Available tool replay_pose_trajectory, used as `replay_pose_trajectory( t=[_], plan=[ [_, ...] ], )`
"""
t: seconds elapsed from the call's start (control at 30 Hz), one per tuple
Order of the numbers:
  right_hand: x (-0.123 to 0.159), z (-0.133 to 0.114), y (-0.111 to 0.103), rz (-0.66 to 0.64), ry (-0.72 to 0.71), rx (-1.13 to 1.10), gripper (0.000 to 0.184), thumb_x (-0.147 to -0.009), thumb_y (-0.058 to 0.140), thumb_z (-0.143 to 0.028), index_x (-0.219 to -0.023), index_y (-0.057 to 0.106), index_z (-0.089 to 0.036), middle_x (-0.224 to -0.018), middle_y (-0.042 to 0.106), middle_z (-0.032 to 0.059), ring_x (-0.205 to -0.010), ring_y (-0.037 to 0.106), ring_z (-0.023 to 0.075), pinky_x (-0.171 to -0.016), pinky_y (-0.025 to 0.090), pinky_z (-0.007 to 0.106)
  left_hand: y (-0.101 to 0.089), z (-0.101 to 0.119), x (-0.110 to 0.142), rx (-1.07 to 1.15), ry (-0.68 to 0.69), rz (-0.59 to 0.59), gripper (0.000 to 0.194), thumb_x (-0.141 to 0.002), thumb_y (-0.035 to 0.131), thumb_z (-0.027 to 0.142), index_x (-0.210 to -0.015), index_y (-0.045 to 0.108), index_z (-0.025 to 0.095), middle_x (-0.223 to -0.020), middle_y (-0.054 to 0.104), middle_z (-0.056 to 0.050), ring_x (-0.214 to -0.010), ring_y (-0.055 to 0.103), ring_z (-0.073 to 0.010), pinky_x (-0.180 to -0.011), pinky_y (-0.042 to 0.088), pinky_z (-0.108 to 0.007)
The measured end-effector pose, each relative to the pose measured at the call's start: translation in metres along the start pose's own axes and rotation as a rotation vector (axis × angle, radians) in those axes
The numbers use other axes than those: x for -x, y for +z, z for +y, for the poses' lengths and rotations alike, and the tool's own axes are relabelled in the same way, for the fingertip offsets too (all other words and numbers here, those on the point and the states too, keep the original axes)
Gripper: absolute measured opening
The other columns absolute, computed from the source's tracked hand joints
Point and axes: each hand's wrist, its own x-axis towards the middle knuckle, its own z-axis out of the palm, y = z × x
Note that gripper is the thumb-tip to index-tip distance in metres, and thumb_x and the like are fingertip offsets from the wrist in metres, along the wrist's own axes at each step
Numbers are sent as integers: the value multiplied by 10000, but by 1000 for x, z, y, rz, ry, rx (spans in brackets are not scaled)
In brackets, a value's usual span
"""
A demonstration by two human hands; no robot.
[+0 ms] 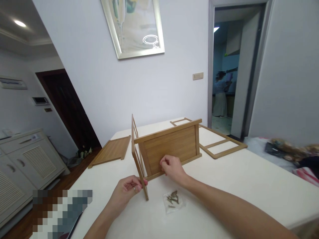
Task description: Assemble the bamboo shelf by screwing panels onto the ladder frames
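My left hand (pixel 127 188) pinches the lower end of an upright wooden side frame (pixel 138 168), thumb in front. A slatless wooden panel (pixel 178 142) with rails along its top and bottom stands on edge, its left end against that frame. Before the panel's lower left part is my right hand (pixel 172 168), fingers curled together; whatever they hold, if anything, is hidden. Just below that hand, several screws (pixel 173 198) lie on a small clear plastic bag (pixel 170 210).
On the white table (pixel 211 192), another wooden panel (pixel 113 148) lies flat at left. An open wooden frame (pixel 219 156) lies at right, with a smaller frame part (pixel 172 123) behind. A dark-edged, blurred object (pixel 74 225) is at lower left. A person (pixel 220 96) stands beyond the doorway.
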Motion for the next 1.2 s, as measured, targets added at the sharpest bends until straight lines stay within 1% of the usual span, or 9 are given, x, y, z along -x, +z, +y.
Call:
replay_pose_trajectory(
  t=[0.13,0.23,0.33,0.4,0.53,0.7,0.83,0.97,1.2],
  plan=[
    [-2,-39,-35,268,-251,102,89,-717,520,-187,-645,556,-224,-612,520,-20,-636,461,145,-607,346,258,-7,-5,0,49,-32,-27,182,-752,720,331,-718,648,168,-964,724,-79,-949,639,-228,-895,455,-374],
    [-7,-61,-64,605,-575,383,74,-746,476,-197,-747,548,-215,-677,516,-11,-642,464,154,-630,371,284,-13,-4,-1,114,-35,26,170,-766,711,322,-758,667,158,-975,714,-85,-943,633,-228,-908,459,-400],
    [-15,-65,-98,851,-688,468,224,-686,495,-166,-905,510,-208,-860,514,21,-751,488,173,-684,419,313,-18,-2,-2,165,-19,147,180,-773,705,328,-783,675,151,-989,696,-85,-912,625,-214,-878,479,-394],
    [-20,-55,-119,933,-679,505,302,-676,491,-170,-977,488,-202,-985,505,61,-874,494,204,-758,433,356,-19,-1,-1,161,-28,167,183,-776,704,327,-781,674,147,-966,690,-82,-880,619,-200,-831,492,-361],
    [-24,-15,-146,799,-382,478,509,-654,497,-189,-1160,446,-176,-1227,474,133,-1095,467,249,-913,399,410,-15,-4,0,102,-81,34,202,-770,707,336,-782,664,138,-942,695,-93,-797,602,-177,-729,491,-312],
    [-22,18,-147,628,-203,460,369,-584,450,-151,-923,590,-194,-878,667,57,-813,597,228,-747,462,349,-7,-7,-1,39,-139,-15,261,-743,721,385,-734,622,143,-906,708,-93,-689,573,-144,-678,470,-287],
    [-19,19,-146,636,-145,528,324,-541,412,-144,-799,604,-189,-831,675,60,-827,591,251,-755,440,339,-8,-9,-2,-5,-154,6,299,-713,735,421,-708,620,146,-815,702,-84,-650,559,-144,-637,449,-270],
    [-17,20,-148,653,-134,569,392,-530,394,-156,-844,626,-189,-869,684,71,-888,583,270,-804,435,338,-12,-12,-5,-8,-150,62,287,-764,691,425,-764,656,139,-723,676,-69,-659,565,-153,-642,443,-272],
    [-16,16,-147,629,-161,593,454,-520,395,-179,-897,649,-187,-861,677,71,-907,587,275,-818,445,360,-11,-14,-10,167,-145,146,325,-803,633,463,-792,634,138,-776,688,-83,-648,603,-154,-599,442,-268]
  ],
)
